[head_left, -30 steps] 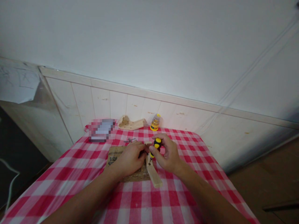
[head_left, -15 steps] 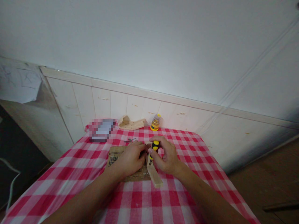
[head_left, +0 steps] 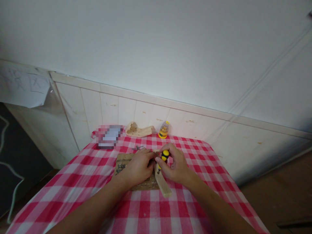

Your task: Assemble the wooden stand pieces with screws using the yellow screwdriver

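My right hand is closed around the handle of a yellow and black screwdriver. Its tip points down at a screw spot on a pale wooden piece, which slants toward me. From the other side my left hand holds the upper part of the wooden piece, its fingertips close to the right hand's. The fingers hide much of that end. Beneath them lies a flat piece of brown cardboard with dark print, partly covered by the left hand and forearm.
A red and white checked cloth covers the table. Behind the hands are small metal pieces, a blurred-out flat object, a curved wooden part and a yellow-based clear container. A white panelled wall bounds the back.
The view has shifted slightly, so everything sits a little further right. The screwdriver handle has tilted a bit to the right within my right hand. My left hand keeps its place on the wood.
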Tool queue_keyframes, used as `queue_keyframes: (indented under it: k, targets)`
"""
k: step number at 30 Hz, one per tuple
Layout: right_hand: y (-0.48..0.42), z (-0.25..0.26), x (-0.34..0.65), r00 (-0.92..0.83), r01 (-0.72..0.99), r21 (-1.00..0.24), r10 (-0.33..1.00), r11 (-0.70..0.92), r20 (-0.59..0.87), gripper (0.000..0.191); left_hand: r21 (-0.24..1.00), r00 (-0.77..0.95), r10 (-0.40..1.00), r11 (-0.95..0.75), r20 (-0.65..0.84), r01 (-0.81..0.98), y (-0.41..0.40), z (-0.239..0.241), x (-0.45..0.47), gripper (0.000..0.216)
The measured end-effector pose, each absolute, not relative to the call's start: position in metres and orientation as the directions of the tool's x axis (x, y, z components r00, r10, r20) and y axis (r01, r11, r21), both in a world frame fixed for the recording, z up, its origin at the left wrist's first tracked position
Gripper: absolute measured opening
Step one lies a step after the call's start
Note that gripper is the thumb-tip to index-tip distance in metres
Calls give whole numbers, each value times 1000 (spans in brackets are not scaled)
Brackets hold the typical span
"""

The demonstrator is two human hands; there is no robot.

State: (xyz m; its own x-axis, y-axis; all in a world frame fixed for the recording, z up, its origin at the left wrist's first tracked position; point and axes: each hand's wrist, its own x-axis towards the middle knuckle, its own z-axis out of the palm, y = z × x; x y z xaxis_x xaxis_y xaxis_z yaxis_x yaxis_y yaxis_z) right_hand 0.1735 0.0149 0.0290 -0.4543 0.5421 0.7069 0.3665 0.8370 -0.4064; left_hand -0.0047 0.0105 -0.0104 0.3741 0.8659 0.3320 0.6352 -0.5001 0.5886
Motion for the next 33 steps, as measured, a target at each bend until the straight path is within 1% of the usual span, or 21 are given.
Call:
queue_keyframes:
  k: [3, 7, 11, 14, 18, 21, 24, 30, 31, 33]
  targets:
    - [14, 31, 175, -478, 338, -429, 546, 837, 688, 13, 585, 378, 866, -501, 328, 638, 10, -10, -5, 22]
    - [15, 33, 179, -526, 286, -475, 551, 832, 648, 8, 617, 374, 864, -503, 338, 605, 9, -10, -6, 20]
    - [16, 34, 182, -576, 210, -508, 525, 836, 626, 15, 641, 372, 862, -506, 346, 577, 10, -10, -5, 21]
    - [16, 32, 182, -529, 264, -443, 512, 857, 677, 12, 638, 375, 862, -504, 340, 582, 10, -9, -5, 21]
    - [14, 30, 179, -481, 343, -278, 422, 898, 769, 10, 614, 383, 859, -511, 339, 602, 10, -10, -5, 21]
    - [13, 28, 177, -442, 403, -229, 408, 886, 799, 7, 610, 379, 861, -507, 338, 609, 10, -11, -5, 21]
    - [14, 28, 176, -404, 445, -240, 433, 863, 806, 2, 614, 378, 863, -505, 335, 607, 11, -13, -5, 21]
    - [16, 24, 173, -363, 441, -311, 484, 842, 796, 2, 615, 379, 867, -497, 324, 613, 11, -11, -5, 20]
    - [16, 22, 173, -358, 441, -332, 503, 834, 787, 4, 615, 380, 867, -496, 322, 612, 11, -10, -5, 20]
    - [16, 19, 172, -338, 444, -385, 549, 809, 764, 14, 613, 382, 866, -498, 322, 613, 10, -9, -5, 20]
